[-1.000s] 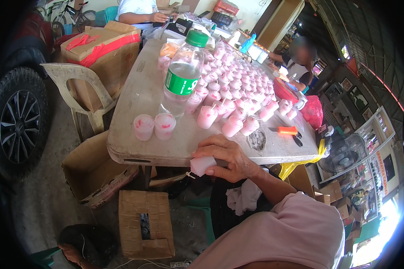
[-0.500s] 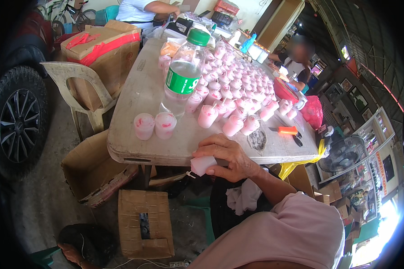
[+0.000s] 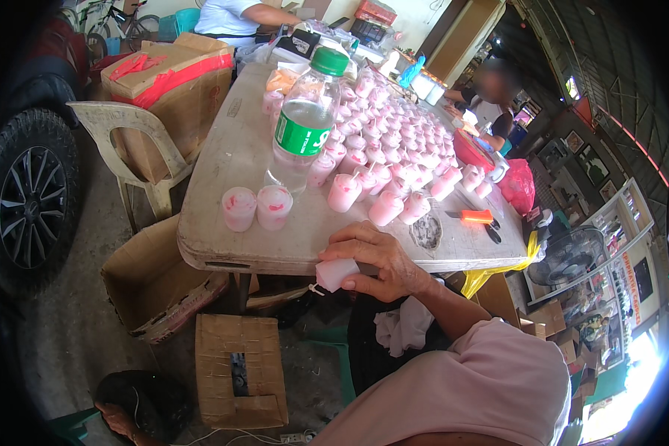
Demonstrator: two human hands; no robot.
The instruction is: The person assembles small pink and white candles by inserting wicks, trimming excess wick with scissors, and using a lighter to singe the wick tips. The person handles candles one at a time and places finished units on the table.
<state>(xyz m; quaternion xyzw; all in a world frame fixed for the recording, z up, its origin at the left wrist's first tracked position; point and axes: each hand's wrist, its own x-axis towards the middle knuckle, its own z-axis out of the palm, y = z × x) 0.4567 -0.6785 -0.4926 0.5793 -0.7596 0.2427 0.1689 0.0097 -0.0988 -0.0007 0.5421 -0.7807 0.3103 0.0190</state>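
My right hand [image 3: 375, 260] is at the table's near edge, its thumb and fingers closed around a pale pink candle [image 3: 337, 274]. A short white wick [image 3: 317, 290] sticks out from the candle's lower end. Beyond the hand, rows of pink candles [image 3: 394, 141] with wicks cover much of the table [image 3: 223, 171]. Two pink candles [image 3: 256, 209] with red patches on top stand apart at the near left corner. My left hand is not visible. At the lower left edge is a bare limb [image 3: 119, 421]; I cannot tell whose it is.
A clear bottle [image 3: 301, 126] with a green cap stands left of the candles. An orange-handled tool [image 3: 476, 216] lies at the right. Cardboard boxes [image 3: 241, 372] are on the floor below. Two other people [image 3: 230, 18] are at the table's far side. A plastic chair [image 3: 130, 134] stands left.
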